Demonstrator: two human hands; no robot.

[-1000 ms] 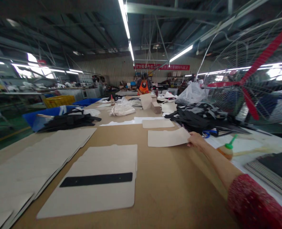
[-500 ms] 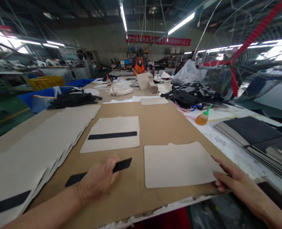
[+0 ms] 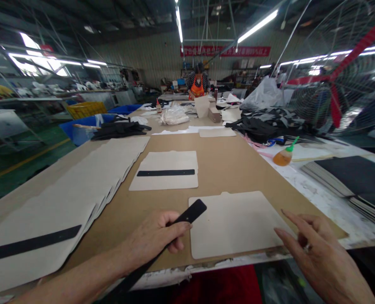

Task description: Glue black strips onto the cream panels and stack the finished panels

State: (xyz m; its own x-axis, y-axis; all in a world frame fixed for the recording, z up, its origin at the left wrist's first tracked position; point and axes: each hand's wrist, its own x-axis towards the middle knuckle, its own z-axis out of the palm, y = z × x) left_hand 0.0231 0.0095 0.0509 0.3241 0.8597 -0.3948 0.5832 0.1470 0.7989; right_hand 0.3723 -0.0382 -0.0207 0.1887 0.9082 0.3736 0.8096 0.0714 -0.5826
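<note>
My left hand (image 3: 162,234) is closed on a black strip (image 3: 192,212) with a small pale dot near its end. The strip slants up, its tip over the left edge of a beige board (image 3: 234,226); its lower end trails below my forearm. By that board's right edge, my right hand (image 3: 314,242) is open, thumb and forefinger apart. The forefinger's tip looks dark; I cannot tell why. Farther back lies a second beige board (image 3: 165,183) with a black strip (image 3: 165,173) across it.
Overlapping beige boards (image 3: 111,164) cover the table's left side, a black strip (image 3: 31,243) on the nearest. To the right are a green-capped glue bottle (image 3: 282,158), stacked dark boards (image 3: 355,173) and a large fan (image 3: 333,80). A person in an orange apron (image 3: 197,86) works beyond.
My left hand has moved right with the black strip and turned it to a steeper slant. My right hand has let go of the near board's edge. The view has shifted left.
</note>
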